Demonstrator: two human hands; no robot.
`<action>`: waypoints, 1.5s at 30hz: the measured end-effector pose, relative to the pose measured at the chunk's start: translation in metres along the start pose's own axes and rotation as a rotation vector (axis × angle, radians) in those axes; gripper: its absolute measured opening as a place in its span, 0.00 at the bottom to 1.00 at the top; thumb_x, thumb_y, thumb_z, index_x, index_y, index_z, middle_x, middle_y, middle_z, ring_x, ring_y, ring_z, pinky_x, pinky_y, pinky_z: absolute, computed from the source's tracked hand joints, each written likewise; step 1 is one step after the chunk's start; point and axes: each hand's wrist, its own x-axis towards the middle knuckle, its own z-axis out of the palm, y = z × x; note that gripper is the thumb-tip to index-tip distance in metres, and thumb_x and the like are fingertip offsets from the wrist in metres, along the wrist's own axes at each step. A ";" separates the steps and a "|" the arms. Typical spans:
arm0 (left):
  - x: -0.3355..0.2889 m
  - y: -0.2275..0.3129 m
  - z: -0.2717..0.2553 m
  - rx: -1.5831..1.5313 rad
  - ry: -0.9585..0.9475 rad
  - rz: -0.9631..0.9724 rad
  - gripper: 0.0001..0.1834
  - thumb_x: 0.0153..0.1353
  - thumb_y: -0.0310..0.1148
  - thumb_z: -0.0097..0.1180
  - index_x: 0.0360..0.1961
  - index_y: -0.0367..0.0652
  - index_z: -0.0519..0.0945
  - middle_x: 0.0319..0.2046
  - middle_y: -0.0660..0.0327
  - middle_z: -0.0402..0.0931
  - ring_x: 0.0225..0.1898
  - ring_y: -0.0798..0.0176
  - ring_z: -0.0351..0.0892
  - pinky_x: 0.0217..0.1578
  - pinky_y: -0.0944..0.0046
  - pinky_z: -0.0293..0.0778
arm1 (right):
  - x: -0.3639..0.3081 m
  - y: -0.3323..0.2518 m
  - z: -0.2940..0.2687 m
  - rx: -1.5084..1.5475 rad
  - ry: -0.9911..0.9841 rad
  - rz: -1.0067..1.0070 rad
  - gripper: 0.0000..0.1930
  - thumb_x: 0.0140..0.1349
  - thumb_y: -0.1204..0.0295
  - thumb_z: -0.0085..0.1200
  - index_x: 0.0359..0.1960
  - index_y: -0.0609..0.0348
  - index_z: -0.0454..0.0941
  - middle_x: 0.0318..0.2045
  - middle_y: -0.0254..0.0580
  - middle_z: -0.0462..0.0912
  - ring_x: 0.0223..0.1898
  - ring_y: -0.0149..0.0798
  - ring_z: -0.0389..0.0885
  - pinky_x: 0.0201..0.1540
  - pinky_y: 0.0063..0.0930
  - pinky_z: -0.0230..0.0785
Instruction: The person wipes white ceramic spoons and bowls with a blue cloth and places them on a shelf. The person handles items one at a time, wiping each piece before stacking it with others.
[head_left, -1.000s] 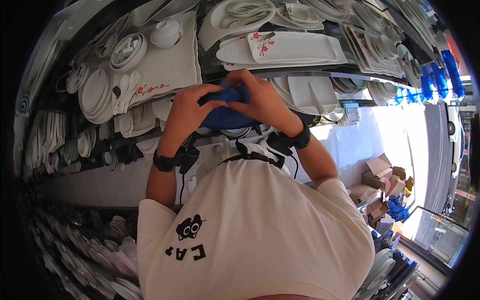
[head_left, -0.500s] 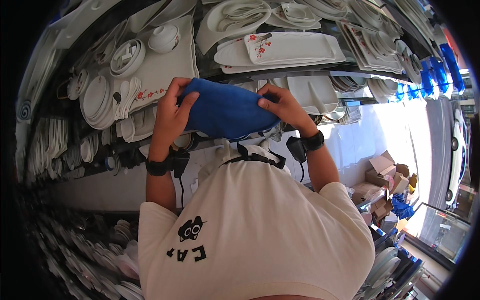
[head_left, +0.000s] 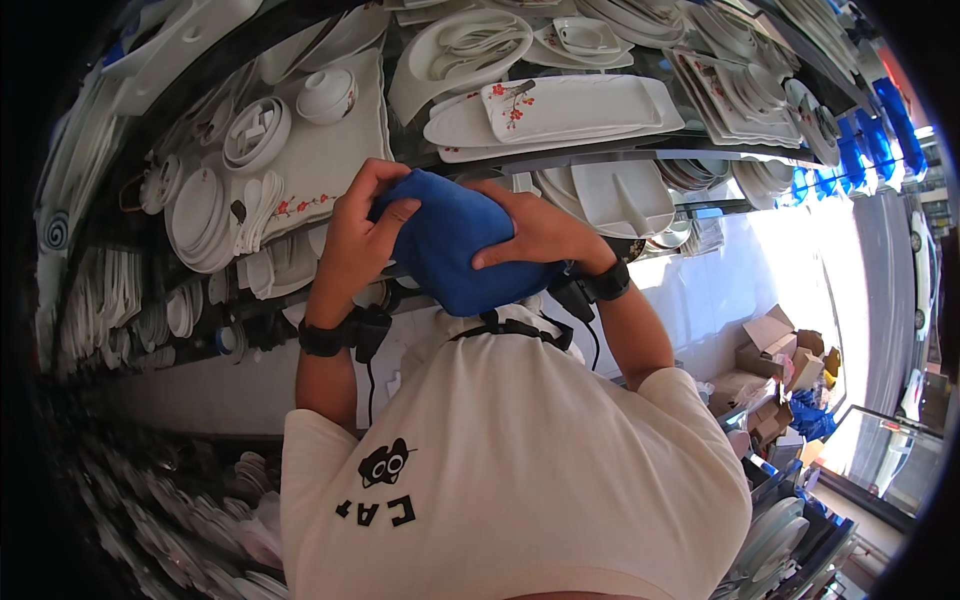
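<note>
Left hand (head_left: 358, 228) and right hand (head_left: 545, 228) grip blue cloth (head_left: 445, 235) between them.

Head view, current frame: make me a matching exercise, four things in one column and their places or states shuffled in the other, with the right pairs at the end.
Things:
1. soft blue cloth
2. white ceramic spoons
3. brown cardboard boxes
4. black wristbands

Places or states:
A. at the picture's right, with flaps open
B. around the person's wrists
C. held between the left hand and the right hand
D. side by side, left of the left hand

Pairs: 1-C, 2-D, 3-A, 4-B
</note>
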 end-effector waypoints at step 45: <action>0.002 -0.005 0.004 0.622 0.070 -0.159 0.32 0.41 0.32 0.75 0.50 0.47 0.76 0.53 0.52 0.73 0.48 0.54 0.78 0.45 0.58 0.74 | -0.018 0.004 0.008 0.651 0.472 0.029 0.30 0.58 0.78 0.61 0.61 0.67 0.62 0.47 0.44 0.80 0.47 0.34 0.80 0.51 0.28 0.73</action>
